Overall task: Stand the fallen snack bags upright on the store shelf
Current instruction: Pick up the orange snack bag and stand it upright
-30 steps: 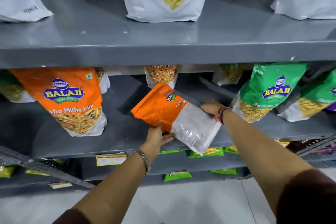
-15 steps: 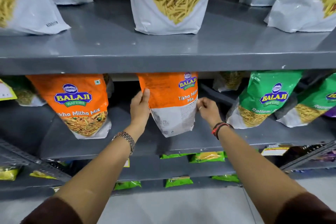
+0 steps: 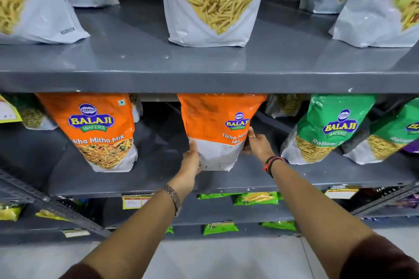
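An orange Tikha Mitha Mix bag [image 3: 217, 129] stands upright on the grey middle shelf [image 3: 158, 179], its back panel turned partly toward me and its top hidden behind the shelf above. My left hand [image 3: 192, 158] grips its lower left edge. My right hand [image 3: 255, 142] holds its right side. Another orange bag [image 3: 99, 129] stands upright to the left, apart from the held one. Two green Ratlami bags [image 3: 326, 129] lean on the right.
The upper shelf [image 3: 204, 79] carries several white bags of yellow sticks [image 3: 215, 2]. More bags stand at the back of the middle shelf. Small green packets [image 3: 256, 198] and price labels [image 3: 133, 201] line the lower shelves. The floor shows at the bottom.
The orange bag went from lying tilted on the shelf to upright. Both hands slid down from its upper sides to its lower part.
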Motion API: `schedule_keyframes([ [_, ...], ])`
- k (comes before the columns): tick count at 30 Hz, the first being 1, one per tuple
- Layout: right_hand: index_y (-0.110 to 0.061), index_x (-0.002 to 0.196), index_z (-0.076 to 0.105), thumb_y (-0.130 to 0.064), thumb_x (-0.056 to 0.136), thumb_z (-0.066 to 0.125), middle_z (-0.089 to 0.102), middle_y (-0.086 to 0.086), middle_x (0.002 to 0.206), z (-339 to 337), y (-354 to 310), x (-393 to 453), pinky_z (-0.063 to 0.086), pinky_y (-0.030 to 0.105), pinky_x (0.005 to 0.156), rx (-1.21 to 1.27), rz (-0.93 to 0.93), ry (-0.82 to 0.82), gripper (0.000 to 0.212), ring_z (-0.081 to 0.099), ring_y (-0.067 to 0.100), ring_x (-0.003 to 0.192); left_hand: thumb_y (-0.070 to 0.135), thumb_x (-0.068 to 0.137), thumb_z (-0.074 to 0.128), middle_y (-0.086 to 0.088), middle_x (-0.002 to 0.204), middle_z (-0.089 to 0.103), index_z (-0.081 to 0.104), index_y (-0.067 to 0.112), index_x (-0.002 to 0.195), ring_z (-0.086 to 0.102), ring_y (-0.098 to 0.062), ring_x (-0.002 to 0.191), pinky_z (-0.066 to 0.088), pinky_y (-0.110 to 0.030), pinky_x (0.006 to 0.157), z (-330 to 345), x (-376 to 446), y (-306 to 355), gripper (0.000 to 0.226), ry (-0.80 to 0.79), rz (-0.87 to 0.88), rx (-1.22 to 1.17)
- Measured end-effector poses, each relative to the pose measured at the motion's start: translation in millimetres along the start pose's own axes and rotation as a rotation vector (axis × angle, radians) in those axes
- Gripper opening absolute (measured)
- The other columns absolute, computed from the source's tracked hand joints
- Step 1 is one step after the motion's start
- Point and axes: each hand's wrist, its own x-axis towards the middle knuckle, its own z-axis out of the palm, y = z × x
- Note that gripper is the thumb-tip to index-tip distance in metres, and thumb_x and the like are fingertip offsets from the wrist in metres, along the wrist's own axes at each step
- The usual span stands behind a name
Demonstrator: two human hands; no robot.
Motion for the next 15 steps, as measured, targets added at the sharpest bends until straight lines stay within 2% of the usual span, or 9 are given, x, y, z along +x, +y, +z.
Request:
schedule_keyframes([
  [2,0.003,0.094,0.065,-0.029,0.095,0.038,0.071,0.019,0.08,-4.0,4.9,-7.4,0.057,0.044,0.086,-0.077,0.022,-0.042,0.043,0.068,0.029,0.067,0.056,0.092,0.029,-0.006,0.127,0.057,0.043,0.014,0.137,0.056,-0.026,0.117,0.045,-0.037,0.096,4.9,6.9,11.9,0.063,0.001,0.026,-0.025],
  [4,-0.002,0.086,0.065,-0.016,0.091,0.038,0.068,0.015,0.072,-4.3,8.6,-17.9,0.06,0.037,0.074,-0.152,0.025,-0.108,0.032,0.065,0.021,0.057,0.058,0.089,0.035,-0.006,0.133,0.057,0.048,0.015,0.134,0.056,-0.027,0.12,0.045,-0.04,0.103,7.6,15.1,21.7,0.063,-0.033,0.046,0.02],
  [6,-0.005,0.084,0.063,-0.014,0.091,0.035,0.066,0.011,0.067,1.4,12.5,-26.4,0.058,0.029,0.063,-0.182,0.023,-0.169,0.03,0.065,0.016,0.054,0.06,0.085,0.04,-0.009,0.134,0.059,0.058,0.017,0.121,0.058,-0.027,0.118,0.045,-0.045,0.104,10.1,29.7,24.9,0.059,-0.108,0.072,0.074],
  [8,-0.004,0.086,0.06,-0.016,0.094,0.031,0.065,0.01,0.067,6.5,12.8,-34.4,0.057,0.028,0.061,-0.154,0.043,-0.228,0.032,0.065,0.017,0.057,0.054,0.088,0.042,-0.01,0.129,0.063,0.065,0.02,0.105,0.06,-0.026,0.115,0.045,-0.045,0.104,13.1,32.3,29.5,0.045,-0.151,0.088,0.123],
  [9,-0.005,0.086,0.058,-0.017,0.096,0.029,0.065,0.011,0.069,7.5,12.1,-36.9,0.056,0.027,0.061,-0.143,0.05,-0.255,0.033,0.065,0.018,0.06,0.051,0.089,0.041,-0.009,0.129,0.063,0.065,0.02,0.106,0.06,-0.026,0.116,0.044,-0.045,0.105,13.8,30.0,31.4,0.043,-0.153,0.107,0.159],
  [11,-0.008,0.077,0.058,-0.019,0.096,0.028,0.066,0.01,0.07,4.3,9.3,-39.4,0.055,0.026,0.061,-0.168,0.056,-0.266,0.037,0.065,0.018,0.063,0.049,0.09,0.042,-0.008,0.133,0.06,0.061,0.018,0.12,0.056,-0.027,0.121,0.042,-0.045,0.107,13.3,24.6,32.0,0.047,-0.115,0.144,0.217],
  [15,-0.017,0.066,0.056,-0.035,0.097,0.032,0.067,0.006,0.073,-8.8,2.0,-30.7,0.053,0.031,0.063,-0.181,0.02,-0.116,0.044,0.065,0.021,0.068,0.034,0.094,0.044,-0.007,0.139,0.051,0.052,0.012,0.128,0.048,-0.027,0.128,0.039,-0.038,0.106,3.9,2.3,14.1,0.041,0.029,0.168,0.176],
])
